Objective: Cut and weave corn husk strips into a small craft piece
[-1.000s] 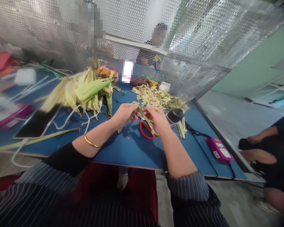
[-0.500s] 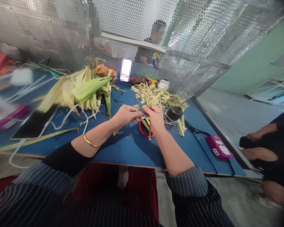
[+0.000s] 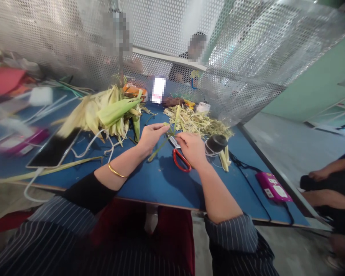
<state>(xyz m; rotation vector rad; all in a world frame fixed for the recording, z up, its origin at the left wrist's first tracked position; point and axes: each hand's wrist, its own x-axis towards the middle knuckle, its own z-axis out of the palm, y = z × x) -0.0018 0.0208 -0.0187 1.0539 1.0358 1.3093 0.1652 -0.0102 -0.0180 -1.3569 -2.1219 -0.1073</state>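
Between my two hands are narrow green strips of corn husk [image 3: 158, 148]. My left hand [image 3: 153, 135] pinches the strips at its fingertips, thumb on top. My right hand [image 3: 192, 147] grips them from the other side, its fingers curled. One strip end points up toward the back, another hangs down to the left. Under my hands lie red-handled scissors [image 3: 181, 161] on the blue table, their blades partly hidden. A black spool of white string [image 3: 215, 145] sits just right of my right hand.
Corn husks [image 3: 109, 113] are heaped at the back left, husk scraps [image 3: 195, 122] behind my hands. A tablet [image 3: 53, 149] with a white cable lies left. A purple packet [image 3: 273, 186] is near the right edge. A perforated screen [image 3: 166, 27] rises behind; a person sits at right.
My hands have moved a little apart, and the husk strips now spread out at other angles. More of the scissors' red handle shows. The whole view has shifted slightly.
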